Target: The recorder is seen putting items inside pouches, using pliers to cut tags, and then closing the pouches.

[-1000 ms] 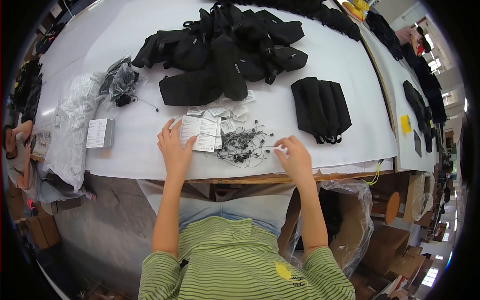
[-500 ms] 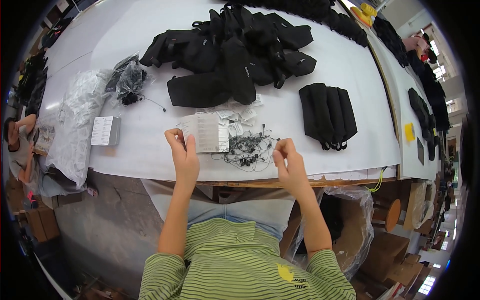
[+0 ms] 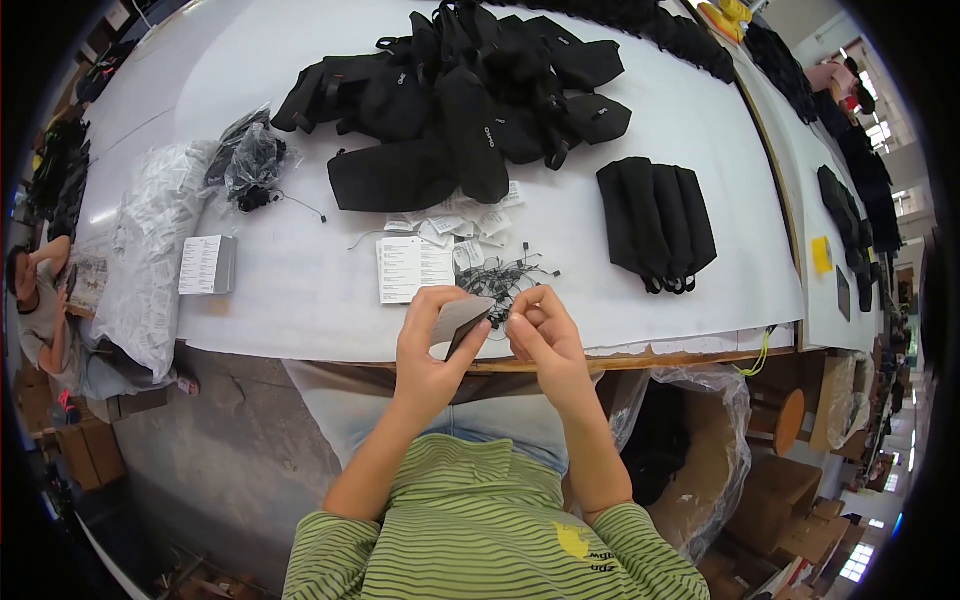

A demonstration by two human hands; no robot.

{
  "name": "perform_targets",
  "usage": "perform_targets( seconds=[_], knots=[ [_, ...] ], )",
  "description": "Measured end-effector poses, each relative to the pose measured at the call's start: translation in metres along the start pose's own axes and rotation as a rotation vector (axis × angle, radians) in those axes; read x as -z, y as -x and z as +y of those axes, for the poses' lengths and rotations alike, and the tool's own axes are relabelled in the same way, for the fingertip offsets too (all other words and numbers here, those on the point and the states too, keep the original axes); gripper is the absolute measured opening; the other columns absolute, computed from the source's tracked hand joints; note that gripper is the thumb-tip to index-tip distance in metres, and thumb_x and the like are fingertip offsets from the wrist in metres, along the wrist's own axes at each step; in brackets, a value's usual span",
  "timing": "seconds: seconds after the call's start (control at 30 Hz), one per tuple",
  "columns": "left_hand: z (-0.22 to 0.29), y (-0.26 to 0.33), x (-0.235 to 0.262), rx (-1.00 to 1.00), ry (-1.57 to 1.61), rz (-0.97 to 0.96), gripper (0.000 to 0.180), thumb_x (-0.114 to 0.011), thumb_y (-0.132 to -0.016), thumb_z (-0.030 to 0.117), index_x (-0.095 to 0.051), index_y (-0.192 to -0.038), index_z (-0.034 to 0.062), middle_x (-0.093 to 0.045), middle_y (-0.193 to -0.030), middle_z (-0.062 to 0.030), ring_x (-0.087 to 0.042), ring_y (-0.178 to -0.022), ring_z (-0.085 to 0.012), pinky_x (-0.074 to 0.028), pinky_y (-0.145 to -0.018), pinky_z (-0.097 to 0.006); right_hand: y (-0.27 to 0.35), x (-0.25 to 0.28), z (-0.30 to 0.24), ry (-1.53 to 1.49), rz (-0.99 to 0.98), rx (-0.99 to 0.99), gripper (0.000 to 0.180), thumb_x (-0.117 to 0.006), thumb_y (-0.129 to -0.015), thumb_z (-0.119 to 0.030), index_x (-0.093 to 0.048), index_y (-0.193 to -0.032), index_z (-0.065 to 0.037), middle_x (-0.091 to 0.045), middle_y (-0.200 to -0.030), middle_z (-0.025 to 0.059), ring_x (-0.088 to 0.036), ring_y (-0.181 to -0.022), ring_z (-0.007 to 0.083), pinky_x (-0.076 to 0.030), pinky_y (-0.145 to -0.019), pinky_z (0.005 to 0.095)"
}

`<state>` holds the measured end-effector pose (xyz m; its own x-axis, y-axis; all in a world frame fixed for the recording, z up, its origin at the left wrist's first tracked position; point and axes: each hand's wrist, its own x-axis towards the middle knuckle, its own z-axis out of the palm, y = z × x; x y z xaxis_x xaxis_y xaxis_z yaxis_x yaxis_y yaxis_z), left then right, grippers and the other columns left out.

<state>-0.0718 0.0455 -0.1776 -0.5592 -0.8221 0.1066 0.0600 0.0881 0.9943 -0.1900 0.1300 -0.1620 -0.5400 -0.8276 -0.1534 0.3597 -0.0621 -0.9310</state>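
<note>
My left hand (image 3: 430, 355) pinches a tag card (image 3: 464, 312), pale on one face and dark on the other, near the table's front edge. Close to its right edge is my right hand (image 3: 548, 350), fingers pinched together; whatever they hold is too small to make out. Behind the hands lies a tangle of black tag strings (image 3: 510, 275), partly covered by them. White printed cards (image 3: 400, 268) lie just left of the tangle. Loose white labels (image 3: 440, 226) are scattered behind these, against a heap of black fabric pouches (image 3: 395, 178).
Several black pouches (image 3: 655, 225) lie side by side at right. A second card stack (image 3: 207, 266), a plastic bag of white labels (image 3: 160, 240) and a bag of black strings (image 3: 250, 165) are at left. A plastic-lined box (image 3: 705, 460) stands below the table edge.
My left hand has brought a card from above the printed cards toward the front edge and right. My right hand has moved left and down, and the two hands are now close together.
</note>
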Motion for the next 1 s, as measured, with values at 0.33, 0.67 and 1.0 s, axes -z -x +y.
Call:
perform_targets(
  seconds=[0.33,0.67,1.0],
  knots=[
    [0.005,0.005,0.0,-0.046,-0.145,0.063,0.012,-0.072,-0.077,0.002,-0.063,-0.084,0.0006,-0.055,-0.076,-0.0045,-0.051,-0.069,-0.0136,-0.041,-0.063,-0.025,0.005,-0.004,0.003,0.446,0.107,0.134,0.008,-0.068,-0.083,-0.008,-0.062,-0.086,-0.003,-0.026,-0.055,-0.0086,-0.021,-0.05,0.0016,-0.019,-0.046,0.0218],
    [0.009,0.005,-0.001,-0.115,-0.227,0.078,0.01,-0.072,-0.076,0.002,-0.063,-0.081,0.0,-0.054,-0.073,-0.0038,-0.049,-0.065,-0.0112,-0.039,-0.059,-0.023,0.01,-0.004,0.005,0.699,0.16,0.326,0.011,-0.071,-0.079,-0.008,-0.064,-0.086,-0.004,-0.03,-0.055,-0.0032,-0.025,-0.048,0.0061,-0.022,-0.045,0.0235],
    [0.005,0.006,0.003,0.142,0.06,0.054,0.014,-0.073,-0.077,0.004,-0.06,-0.075,-0.001,-0.05,-0.074,-0.0001,-0.046,-0.066,-0.0065,-0.037,-0.06,-0.021,0.008,-0.007,0.008,0.784,0.191,0.507,0.012,-0.073,-0.077,-0.005,-0.065,-0.086,-0.004,-0.043,-0.057,0.0012,-0.034,-0.046,0.0114,-0.029,-0.044,0.0269]
  ],
)
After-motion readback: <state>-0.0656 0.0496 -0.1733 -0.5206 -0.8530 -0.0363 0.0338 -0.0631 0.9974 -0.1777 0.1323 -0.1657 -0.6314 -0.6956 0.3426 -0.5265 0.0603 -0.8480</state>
